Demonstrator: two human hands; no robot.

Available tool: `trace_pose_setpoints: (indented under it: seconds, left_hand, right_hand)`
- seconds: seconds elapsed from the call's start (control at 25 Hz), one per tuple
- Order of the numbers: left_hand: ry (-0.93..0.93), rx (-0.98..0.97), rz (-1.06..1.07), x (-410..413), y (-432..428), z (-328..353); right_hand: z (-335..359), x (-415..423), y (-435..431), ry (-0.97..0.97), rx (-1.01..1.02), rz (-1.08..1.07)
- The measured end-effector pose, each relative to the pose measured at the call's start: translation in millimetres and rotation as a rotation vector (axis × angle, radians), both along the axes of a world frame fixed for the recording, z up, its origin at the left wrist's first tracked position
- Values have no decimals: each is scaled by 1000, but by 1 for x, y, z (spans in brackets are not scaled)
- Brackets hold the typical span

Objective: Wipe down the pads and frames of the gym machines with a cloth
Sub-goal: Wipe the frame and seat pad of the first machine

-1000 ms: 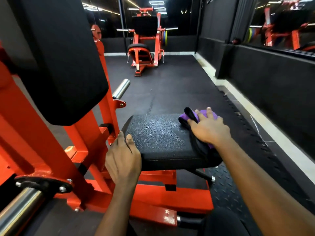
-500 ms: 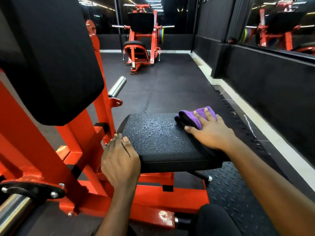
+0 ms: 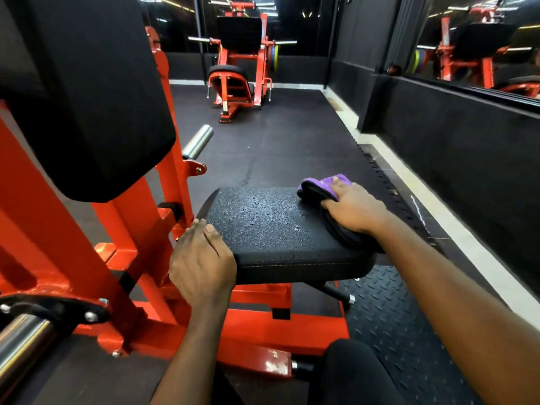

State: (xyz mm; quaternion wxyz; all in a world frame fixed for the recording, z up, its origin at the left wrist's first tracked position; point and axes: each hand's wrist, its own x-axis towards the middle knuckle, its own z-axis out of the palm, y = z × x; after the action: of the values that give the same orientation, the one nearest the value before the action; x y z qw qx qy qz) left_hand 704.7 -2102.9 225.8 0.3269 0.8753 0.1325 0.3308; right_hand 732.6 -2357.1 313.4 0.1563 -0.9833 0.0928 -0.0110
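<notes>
Pressing flat in the head view, the right hand (image 3: 355, 211) lies with fingers extended on the purple-and-black cloth (image 3: 320, 182), which sits on the far right corner of the seat pad (image 3: 268, 229) — droplets bead the pad's middle. The left hand (image 3: 201, 261) clasps the pad's near left corner, thumb on top, fingers apparently curled under the edge. Left of the pad rises the orange frame (image 3: 146, 229) — the black back pad (image 3: 87, 97) above it.

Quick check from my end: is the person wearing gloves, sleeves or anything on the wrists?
No. The left hand and right hand are ungloved, with no rings, watch or bands showing. The left forearm and right forearm are bare up to the frame edge; no sleeve shows.
</notes>
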Motion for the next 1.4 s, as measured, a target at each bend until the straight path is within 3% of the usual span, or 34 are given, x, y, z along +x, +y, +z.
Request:
trace_pose_setpoints:
  seconds: [0.16, 0.4, 0.6, 0.84, 1.0, 1.24, 1.4]
  left_hand:
    - [35, 0, -6, -2, -1, 3]
    - [128, -16, -22, -10, 5, 24]
    - [136, -85, -75, 9, 12, 33]
    - [167, -66, -74, 5, 10, 34]
    - [182, -61, -57, 8, 11, 32]
    - [193, -64, -44, 6, 9, 36]
    - [190, -62, -34, 6, 10, 34]
  right_hand:
    - [-24, -51, 2, -19, -18, 42]
    - [0, 30, 10, 109, -121, 124]
    - [-11, 10, 6, 50, -220, 236]
    - [1, 78, 34, 106, -198, 199]
    - [-13, 56, 25, 75, -253, 356]
    - [0, 98, 63, 144, -190, 306]
    - [-12, 73, 51, 84, -221, 452]
